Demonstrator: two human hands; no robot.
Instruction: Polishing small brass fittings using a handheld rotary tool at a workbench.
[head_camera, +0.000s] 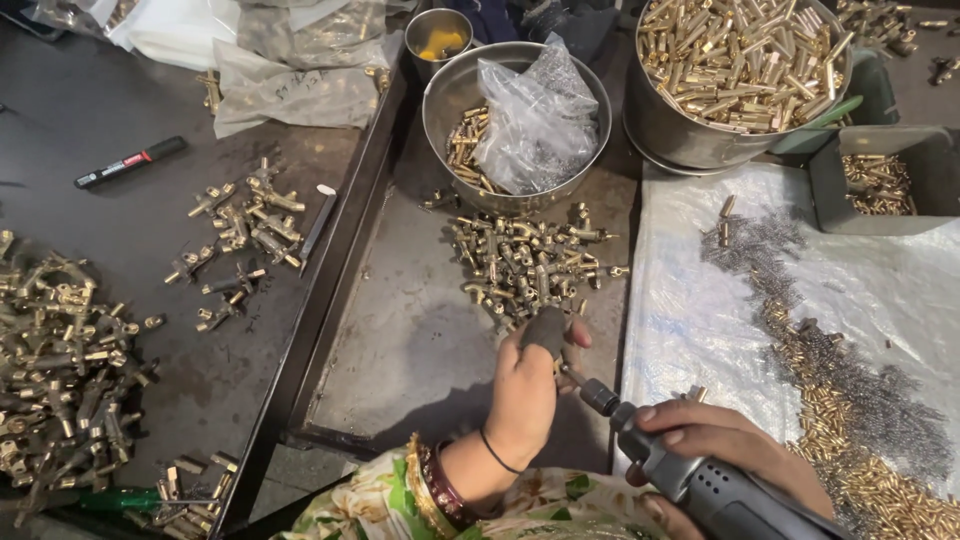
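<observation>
My left hand (528, 385) is closed around a small brass fitting (545, 330) wrapped in dark cloth, held just below a heap of brass fittings (525, 262) on the metal tray. My right hand (725, 445) grips a grey electric screwdriver (700, 485); its bit tip (572, 377) touches the fitting in my left hand. Bangles and a floral sleeve show at my left wrist.
A steel bowl (440, 105) holds brass parts and a plastic bag. A large steel pot (740, 60) is full of brass pins. Small springs and brass pins (850, 400) lie on a white sheet at right. More fittings (60, 370) and a marker (130, 162) lie at left.
</observation>
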